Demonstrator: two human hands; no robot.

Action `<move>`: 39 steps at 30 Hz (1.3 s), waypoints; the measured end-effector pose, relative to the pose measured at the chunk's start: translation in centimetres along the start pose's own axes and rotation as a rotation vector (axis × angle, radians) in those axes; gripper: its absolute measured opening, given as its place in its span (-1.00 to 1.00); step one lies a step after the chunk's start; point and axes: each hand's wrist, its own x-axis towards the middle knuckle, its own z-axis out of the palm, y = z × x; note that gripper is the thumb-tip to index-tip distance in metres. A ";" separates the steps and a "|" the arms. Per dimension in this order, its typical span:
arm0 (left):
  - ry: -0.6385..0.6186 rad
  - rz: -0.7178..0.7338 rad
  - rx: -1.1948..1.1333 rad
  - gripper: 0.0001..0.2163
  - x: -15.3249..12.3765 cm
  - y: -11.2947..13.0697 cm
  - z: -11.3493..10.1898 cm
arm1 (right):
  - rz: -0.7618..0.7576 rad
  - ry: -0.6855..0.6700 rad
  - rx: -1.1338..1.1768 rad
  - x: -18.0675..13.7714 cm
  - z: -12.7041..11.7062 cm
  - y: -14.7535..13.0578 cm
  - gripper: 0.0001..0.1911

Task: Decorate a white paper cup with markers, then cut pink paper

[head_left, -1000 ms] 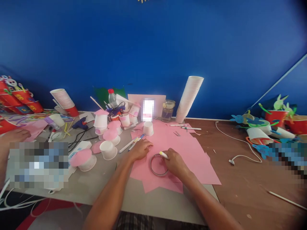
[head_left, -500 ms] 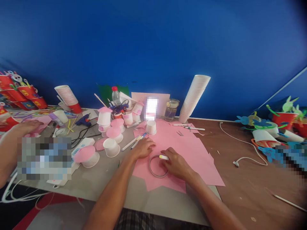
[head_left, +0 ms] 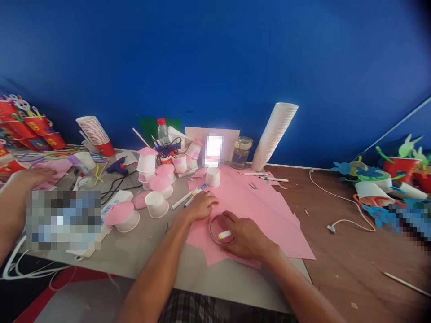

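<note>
Pink paper (head_left: 269,215) lies on the grey counter (head_left: 188,273), with a thin ring (head_left: 211,231) on top of it. The right hand (head_left: 247,235) reaches over the right side of the ring, and its fingers seem to touch the rim. That hand also holds a white pen (head_left: 225,234), whose yellow end pokes out over the middle of the ring. I cannot tell if that end is a cap. The left hand (head_left: 203,206) rests on the paper just behind the ring, a bit to its left, with loose fingers and nothing in them that I can see. The two hands are apart. It looks like the step now is setting the ring in place. I think the next move calls for a firm press, so the ring and paper do not slip. Farther behind the ring stands a small cup (head_left: 213,176), upside down.
</note>
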 end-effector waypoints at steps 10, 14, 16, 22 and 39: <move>0.015 -0.002 -0.034 -0.65 0.3 -0.7 0.6 | 0.127 0.055 -0.077 0.3 0.3 1.3 -0.45; 0.017 -0.002 -0.013 -0.64 0.2 -0.6 0.7 | 0.010 -0.029 -0.057 -1.0 0.2 -0.7 -0.53; 0.019 -0.017 -0.017 -0.65 0.2 -0.6 0.7 | -0.151 -0.099 0.002 -1.6 -0.1 -1.3 -0.47; 0.016 0.026 -0.024 -0.67 0.0 -0.2 0.2 | -0.012 0.108 0.069 -0.7 -1.5 0.8 -0.34; -0.012 -0.016 -0.031 -0.69 0.2 0.0 0.0 | -0.088 -0.144 0.007 -3.6 -0.8 -0.7 -0.32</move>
